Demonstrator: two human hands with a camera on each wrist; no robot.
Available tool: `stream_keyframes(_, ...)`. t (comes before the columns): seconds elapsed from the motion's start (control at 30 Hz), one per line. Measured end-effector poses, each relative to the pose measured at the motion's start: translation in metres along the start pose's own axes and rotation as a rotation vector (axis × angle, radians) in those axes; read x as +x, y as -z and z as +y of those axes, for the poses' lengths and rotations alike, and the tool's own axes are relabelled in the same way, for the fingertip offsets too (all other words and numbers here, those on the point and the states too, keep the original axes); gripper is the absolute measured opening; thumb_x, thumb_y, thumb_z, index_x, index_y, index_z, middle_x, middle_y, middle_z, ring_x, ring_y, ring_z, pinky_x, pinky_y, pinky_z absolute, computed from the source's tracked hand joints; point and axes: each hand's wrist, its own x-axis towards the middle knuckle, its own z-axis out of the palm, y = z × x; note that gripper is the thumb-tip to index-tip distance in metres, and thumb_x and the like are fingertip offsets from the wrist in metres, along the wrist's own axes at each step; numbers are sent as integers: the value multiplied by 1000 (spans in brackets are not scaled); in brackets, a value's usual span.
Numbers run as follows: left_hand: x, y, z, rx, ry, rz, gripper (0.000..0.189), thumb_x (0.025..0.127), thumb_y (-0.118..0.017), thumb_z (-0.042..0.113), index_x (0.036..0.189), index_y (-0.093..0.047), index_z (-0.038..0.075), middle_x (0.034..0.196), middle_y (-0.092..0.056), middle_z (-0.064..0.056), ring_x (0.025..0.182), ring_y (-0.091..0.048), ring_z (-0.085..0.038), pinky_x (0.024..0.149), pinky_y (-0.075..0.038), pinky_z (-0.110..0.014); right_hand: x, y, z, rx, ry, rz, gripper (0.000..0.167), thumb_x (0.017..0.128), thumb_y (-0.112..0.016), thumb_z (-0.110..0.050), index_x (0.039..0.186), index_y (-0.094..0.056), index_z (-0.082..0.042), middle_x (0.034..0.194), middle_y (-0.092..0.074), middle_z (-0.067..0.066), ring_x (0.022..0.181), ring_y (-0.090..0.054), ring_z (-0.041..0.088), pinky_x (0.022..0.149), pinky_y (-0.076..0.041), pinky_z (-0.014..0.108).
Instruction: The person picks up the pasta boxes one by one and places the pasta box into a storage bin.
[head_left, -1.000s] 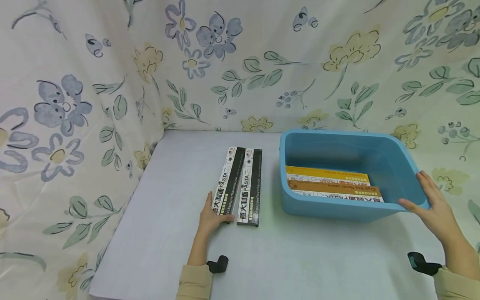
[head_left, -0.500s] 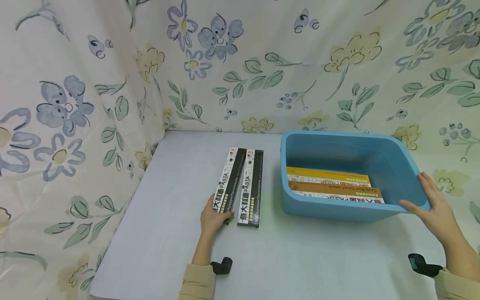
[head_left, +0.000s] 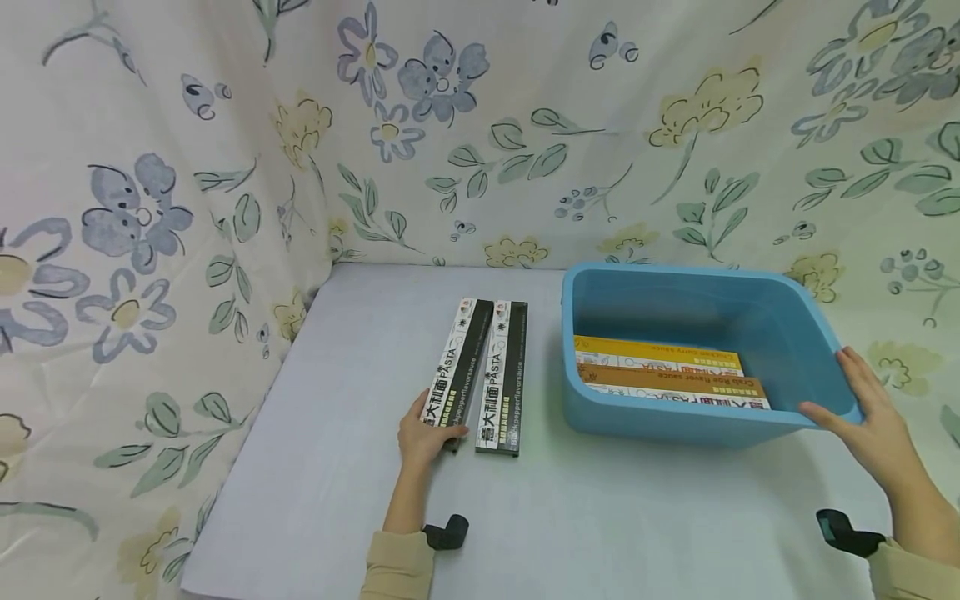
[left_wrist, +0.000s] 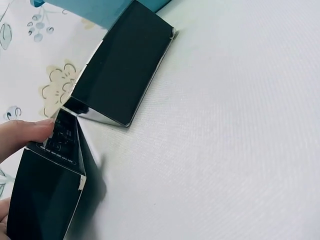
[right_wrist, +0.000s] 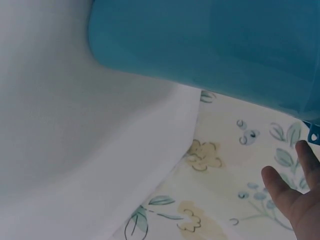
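Note:
Two long black-and-white pasta boxes lie side by side in the head view. My left hand (head_left: 423, 435) holds the near end of the left pasta box (head_left: 459, 358), thumb on its right side and fingers on its left. In the left wrist view a digit touches the printed face of this black box (left_wrist: 42, 195). The right pasta box (head_left: 502, 375) lies just apart from it. My right hand (head_left: 873, 425) rests on the near right corner of a blue bin (head_left: 675, 417), thumb and fingers spread. The right wrist view shows two extended fingers (right_wrist: 282, 190) beside the bin.
Inside the bin lie a yellow-topped pasta box (head_left: 660, 350) and a brown-topped pasta box (head_left: 675, 379), along its near side. A white table (head_left: 600, 517) bears everything. Floral cloth (head_left: 480, 125) hangs behind and at the left.
My left wrist has shifted slightly to the right while the hand stays at the left pasta box. The bin and my right hand look unmoved; the head view has shifted a little.

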Motion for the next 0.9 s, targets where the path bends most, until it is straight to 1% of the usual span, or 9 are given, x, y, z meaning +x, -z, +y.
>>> stream_keyframes(0.13, -1, 2, 0, -67, 40, -2, 97, 53, -87, 0, 141, -49, 4, 131, -56, -21, 114, -52, -38, 99, -38, -54, 0, 0, 0, 6, 2, 3, 87, 94, -59, -29, 156, -1, -9, 161, 10, 15, 138, 7, 56, 97, 0, 79)
stream_keyframes(0.23, -2, 4, 1, -137, 67, -12, 97, 53, -84, -4, 142, -48, 4, 131, -56, -21, 114, -51, -37, 98, -39, -52, 0, 0, 0, 9, 1, 5, 87, 94, -59, -29, 156, -1, -9, 161, 10, 15, 138, 7, 57, 97, 0, 79)
stream_keyframes(0.37, -2, 4, 0, -231, 77, -26, 96, 53, -82, -10, 142, -47, 2, 130, -56, -21, 113, -53, -35, 97, -44, -48, 0, 0, -2, 2, -12, 6, 87, 94, -59, -30, 156, -1, -9, 161, 9, 16, 138, 6, 58, 96, -2, 80)
stream_keyframes(0.47, -2, 4, -1, -276, 77, -26, 95, 53, -81, -12, 141, -48, 1, 130, -57, -21, 112, -54, -34, 95, -46, -46, 0, 1, -3, -4, -20, 5, 87, 94, -59, -30, 156, -1, -10, 161, 9, 17, 137, 5, 59, 95, -4, 80)
stream_keyframes(0.73, -5, 4, 0, -299, 63, -11, 95, 54, -81, -12, 141, -47, 0, 131, -57, -19, 114, -54, -33, 96, -46, -44, 0, 0, -1, -1, -3, 3, 86, 94, -59, -29, 156, -2, -8, 161, 9, 16, 138, 6, 57, 97, -2, 79)
stream_keyframes(0.9, -5, 6, 2, -307, 60, -7, 94, 53, -81, -12, 141, -48, 1, 130, -57, -19, 113, -55, -32, 94, -47, -42, 0, 0, 0, -5, -9, 3, 87, 94, -59, -30, 156, -1, -9, 161, 9, 16, 138, 7, 57, 97, -1, 79)
